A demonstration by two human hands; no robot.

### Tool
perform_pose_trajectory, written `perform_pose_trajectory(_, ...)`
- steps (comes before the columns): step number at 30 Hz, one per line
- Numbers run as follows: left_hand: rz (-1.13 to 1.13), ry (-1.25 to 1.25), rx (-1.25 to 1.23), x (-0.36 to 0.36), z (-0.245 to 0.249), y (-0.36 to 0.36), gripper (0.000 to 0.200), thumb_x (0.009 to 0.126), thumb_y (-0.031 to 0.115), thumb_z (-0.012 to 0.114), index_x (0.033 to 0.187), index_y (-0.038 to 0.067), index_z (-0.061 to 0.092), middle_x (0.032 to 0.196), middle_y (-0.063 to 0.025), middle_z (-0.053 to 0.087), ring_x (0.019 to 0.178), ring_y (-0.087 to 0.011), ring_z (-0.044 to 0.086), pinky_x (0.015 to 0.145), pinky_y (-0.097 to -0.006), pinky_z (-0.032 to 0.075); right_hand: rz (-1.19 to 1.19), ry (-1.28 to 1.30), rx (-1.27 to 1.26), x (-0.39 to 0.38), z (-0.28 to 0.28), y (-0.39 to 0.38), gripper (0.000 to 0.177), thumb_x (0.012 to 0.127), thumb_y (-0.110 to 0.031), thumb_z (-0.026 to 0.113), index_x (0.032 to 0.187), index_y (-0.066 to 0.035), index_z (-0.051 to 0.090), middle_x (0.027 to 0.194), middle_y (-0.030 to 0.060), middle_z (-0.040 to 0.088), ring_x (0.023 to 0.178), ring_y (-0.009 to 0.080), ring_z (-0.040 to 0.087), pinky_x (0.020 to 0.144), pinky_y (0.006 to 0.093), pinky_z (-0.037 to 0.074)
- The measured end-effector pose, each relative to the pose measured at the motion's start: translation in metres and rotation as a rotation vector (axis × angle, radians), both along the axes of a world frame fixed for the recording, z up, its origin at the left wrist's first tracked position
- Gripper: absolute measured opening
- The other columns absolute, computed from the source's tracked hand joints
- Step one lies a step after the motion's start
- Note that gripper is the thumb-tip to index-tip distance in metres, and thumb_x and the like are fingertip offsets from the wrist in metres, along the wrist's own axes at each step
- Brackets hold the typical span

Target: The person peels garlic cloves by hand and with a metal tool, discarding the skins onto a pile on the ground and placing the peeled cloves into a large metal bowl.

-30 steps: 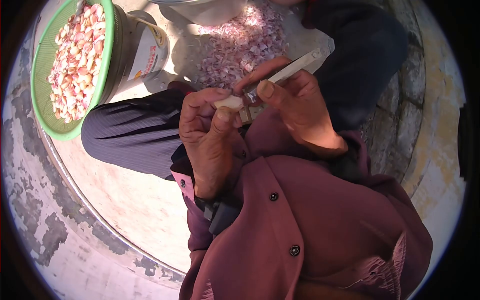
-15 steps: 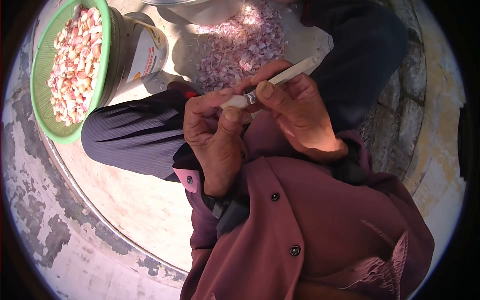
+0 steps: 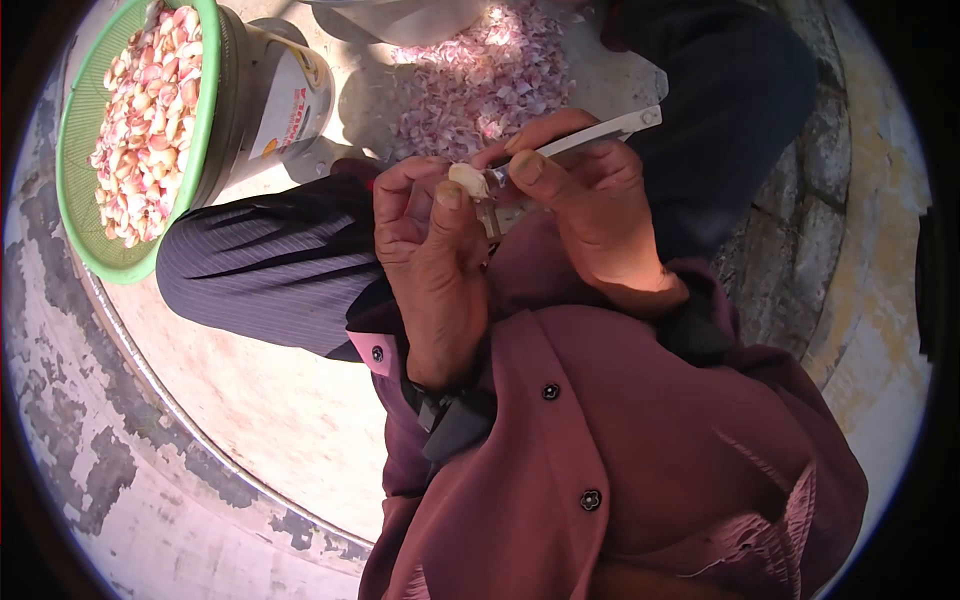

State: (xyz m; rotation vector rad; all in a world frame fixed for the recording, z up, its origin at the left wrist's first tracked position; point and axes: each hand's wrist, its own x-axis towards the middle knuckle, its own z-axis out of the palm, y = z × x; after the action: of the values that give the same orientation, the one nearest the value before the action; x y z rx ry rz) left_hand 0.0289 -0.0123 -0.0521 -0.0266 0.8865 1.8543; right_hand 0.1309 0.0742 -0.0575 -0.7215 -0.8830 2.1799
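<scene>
One garlic clove [image 3: 467,180], pale, pinched at tips of left hand [image 3: 430,260] fingers [image 3: 447,195], held up over lap, between knees. Knife [image 3: 590,135] blade touching clove's right side. Right hand [image 3: 590,220] fingers curled tight round pale handle, thumb pressed down near blade. Both wrists bent inward, hands touching, close to chest. Peel pile [image 3: 490,80] on floor just beyond hands. Striped knee [image 3: 260,260] just left of left hand. Green basket [image 3: 78,130] of cloves on bucket [image 3: 285,95], well apart, far left. Bare floor [image 3: 250,420] open lower left.
</scene>
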Motion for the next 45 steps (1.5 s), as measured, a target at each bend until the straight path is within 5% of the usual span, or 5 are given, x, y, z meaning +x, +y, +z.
perform_pose_trajectory(2, 0.035, 0.363, -0.161, 0.001, 0.0, 0.001, 0.023, 0.092, 0.017, 0.063, 0.109, 0.002, 0.057, 0.092, -0.0041, 0.063, 0.066, -0.0028, 0.05, 0.055, -0.018, 0.038, -0.009, -0.036, 0.121, 0.0, -0.001, -0.001, 0.012, 0.091, -0.006, 0.062, 0.101, -0.001, 0.057, 0.1, 0.0159, 0.066, 0.09, 0.0191, 0.066, 0.078, 0.0307, 0.056)
perform_pose_trajectory(8, 0.016, 0.517, -0.244, 0.01, 0.007, 0.006, 0.024, 0.094, 0.02, 0.06, 0.107, 0.0, 0.061, 0.091, -0.0029, 0.064, 0.079, -0.0051, 0.055, 0.066, -0.0187, 0.042, -0.063, 0.025, 0.196, -0.008, 0.004, -0.005, 0.01, 0.09, -0.002, 0.062, 0.098, 0.003, 0.062, 0.092, 0.0097, 0.068, 0.089, 0.0143, 0.064, 0.08, 0.0259, 0.051)
perform_pose_trajectory(16, 0.017, 0.407, -0.363, -0.012, 0.015, -0.008, 0.023, 0.094, 0.022, 0.061, 0.102, 0.0, 0.063, 0.081, 0.0004, 0.062, 0.055, 0.0007, 0.033, 0.05, -0.0158, 0.025, -0.179, -0.257, 0.114, 0.017, -0.021, 0.025, 0.016, 0.089, -0.014, 0.067, 0.1, -0.004, 0.061, 0.101, 0.0099, 0.068, 0.092, 0.013, 0.062, 0.082, 0.025, 0.049)
perform_pose_trajectory(24, -0.001, 0.446, -0.282, -0.003, 0.007, 0.001, 0.014, 0.087, 0.005, 0.067, 0.097, 0.003, 0.058, 0.083, -0.0024, 0.064, 0.075, -0.0062, 0.059, 0.066, -0.0163, 0.043, 0.053, -0.122, 0.008, 0.011, 0.008, 0.008, 0.02, 0.086, -0.013, 0.07, 0.101, -0.004, 0.06, 0.1, 0.0107, 0.067, 0.096, 0.0148, 0.061, 0.087, 0.0276, 0.047)
perform_pose_trajectory(45, -0.013, 0.28, -0.17, 0.006, 0.011, 0.01, 0.016, 0.088, 0.007, 0.067, 0.1, 0.002, 0.057, 0.088, -0.0036, 0.065, 0.08, -0.0076, 0.06, 0.07, -0.0199, 0.049, 0.043, -0.091, -0.007, 0.016, 0.008, 0.008, 0.017, 0.091, -0.011, 0.063, 0.105, -0.004, 0.057, 0.105, 0.0164, 0.064, 0.098, 0.0242, 0.063, 0.086, 0.04, 0.053)
